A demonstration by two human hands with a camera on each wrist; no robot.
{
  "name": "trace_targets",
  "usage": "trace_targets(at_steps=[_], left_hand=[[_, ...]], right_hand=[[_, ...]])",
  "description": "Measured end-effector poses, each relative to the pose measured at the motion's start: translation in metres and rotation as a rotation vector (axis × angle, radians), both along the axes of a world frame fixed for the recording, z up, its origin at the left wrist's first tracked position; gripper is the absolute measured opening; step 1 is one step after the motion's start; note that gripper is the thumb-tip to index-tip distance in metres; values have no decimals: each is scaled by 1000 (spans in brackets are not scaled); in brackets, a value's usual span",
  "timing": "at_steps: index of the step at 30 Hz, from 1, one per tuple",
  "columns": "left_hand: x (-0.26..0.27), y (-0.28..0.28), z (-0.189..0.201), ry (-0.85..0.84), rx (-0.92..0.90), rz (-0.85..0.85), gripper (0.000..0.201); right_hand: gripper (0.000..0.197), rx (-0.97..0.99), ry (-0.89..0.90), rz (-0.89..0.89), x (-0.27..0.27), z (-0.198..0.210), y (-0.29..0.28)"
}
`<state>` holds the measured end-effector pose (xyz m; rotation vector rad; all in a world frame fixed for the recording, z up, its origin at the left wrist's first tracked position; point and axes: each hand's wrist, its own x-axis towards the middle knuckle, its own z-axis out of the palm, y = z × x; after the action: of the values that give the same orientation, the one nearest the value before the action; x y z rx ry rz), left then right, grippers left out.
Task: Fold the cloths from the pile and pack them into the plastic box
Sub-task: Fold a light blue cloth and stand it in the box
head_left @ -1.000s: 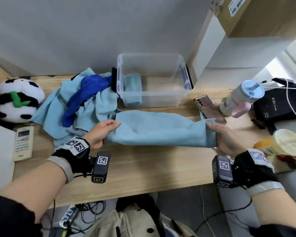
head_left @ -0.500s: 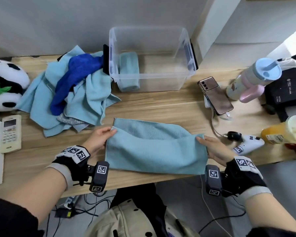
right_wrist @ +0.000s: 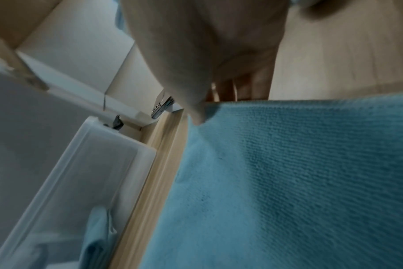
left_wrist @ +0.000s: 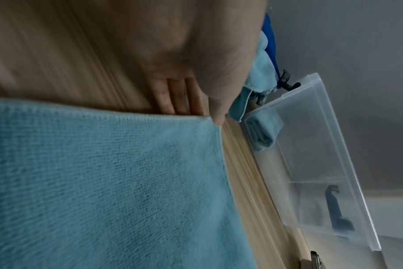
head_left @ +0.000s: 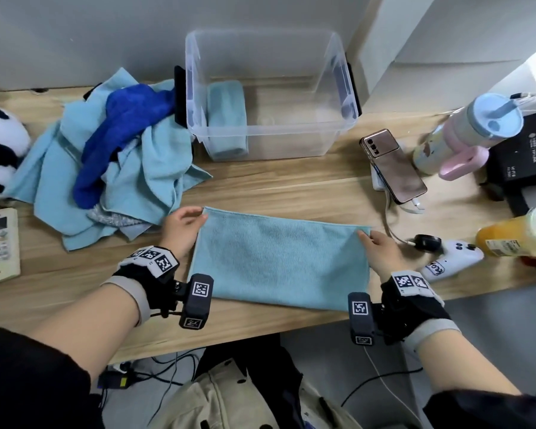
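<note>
Wooden desk (head_left: 291, 187); one folded cloth (head_left: 226, 119) inside plastic box (head_left: 338, 88); both grips pinching flat cloth (head_left: 279, 258).

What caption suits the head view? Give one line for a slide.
Left hand and right hand pinch the far corners of a light blue cloth laid flat before the plastic box.

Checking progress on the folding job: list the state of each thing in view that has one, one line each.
light blue cloth: lying flat on the desk, far corners pinched
left hand: pinching the cloth's far left corner
right hand: pinching the cloth's far right corner
plastic box: open, no lid on
folded cloth: inside the box, at its left end
cloth pile: crumpled, unfolded, left of the box
phone: face down, cable plugged in
tumbler: lidded, straw in
</note>
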<state>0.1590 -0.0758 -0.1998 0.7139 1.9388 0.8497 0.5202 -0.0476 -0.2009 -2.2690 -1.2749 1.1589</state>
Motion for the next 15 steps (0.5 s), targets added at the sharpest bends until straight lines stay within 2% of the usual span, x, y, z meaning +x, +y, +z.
trace_targets(at_steps=[3,6,9,11,13,15], left_hand=[[3,1,-2,120,-28,-68,34],[3,1,-5,227,-92,-106,44],[4,0,-9,184,-222,-173,32],[5,0,-8,163,-281,-229,26],[6,-1,-7,150,-292,-234,27],[5,-2,-5,133,-264,-217,25]], right_hand=[[44,-135,-271,148,-1,10,0],[58,-351,-341,251,-5,14,2],[64,-403,-101,43,-8,12,4],[56,-375,138,-128,-9,11,3],[39,-278,375,-211,-15,15,2],[34,-110,536,-287,-20,19,1]])
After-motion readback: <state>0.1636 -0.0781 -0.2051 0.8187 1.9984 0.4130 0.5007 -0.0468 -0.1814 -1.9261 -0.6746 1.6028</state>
